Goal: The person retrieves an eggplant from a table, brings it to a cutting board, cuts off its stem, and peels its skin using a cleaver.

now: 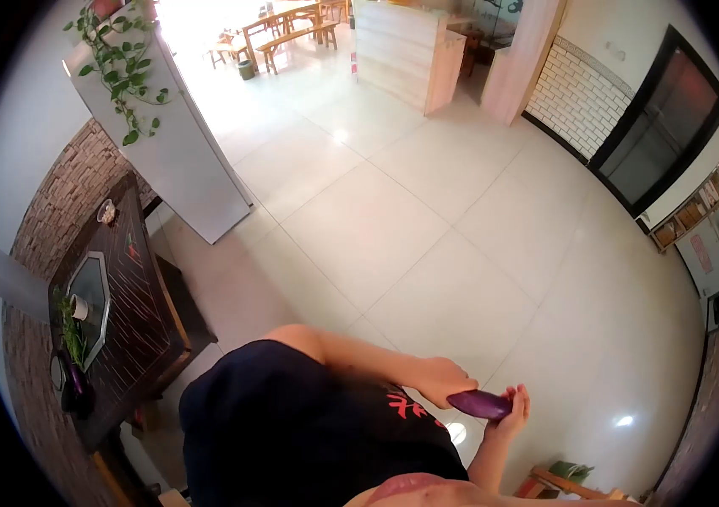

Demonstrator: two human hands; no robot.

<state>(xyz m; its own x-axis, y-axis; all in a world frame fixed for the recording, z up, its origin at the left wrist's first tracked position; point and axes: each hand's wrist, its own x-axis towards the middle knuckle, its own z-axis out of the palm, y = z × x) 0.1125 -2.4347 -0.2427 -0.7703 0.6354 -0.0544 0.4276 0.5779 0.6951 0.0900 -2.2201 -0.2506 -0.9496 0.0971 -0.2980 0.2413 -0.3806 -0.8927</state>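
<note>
A purple eggplant (479,405) lies roughly level between my two hands, above the tiled floor. My left hand (442,380) reaches across from the left with its fingers wrapped round the near-left end. At the other end my right hand (513,411) holds the tip, its fingertips pointing up past the skin. The stem end cannot be seen. Part of my black shirt with red print (292,422) fills the bottom of the view.
At the left, a dark wooden table (135,338) bears green vegetables (74,338), a white cup (79,308), dark eggplants (77,384) and a small bowl (106,211). A white pillar (165,152) stands behind it. Leafy greens (571,471) lie at the bottom right.
</note>
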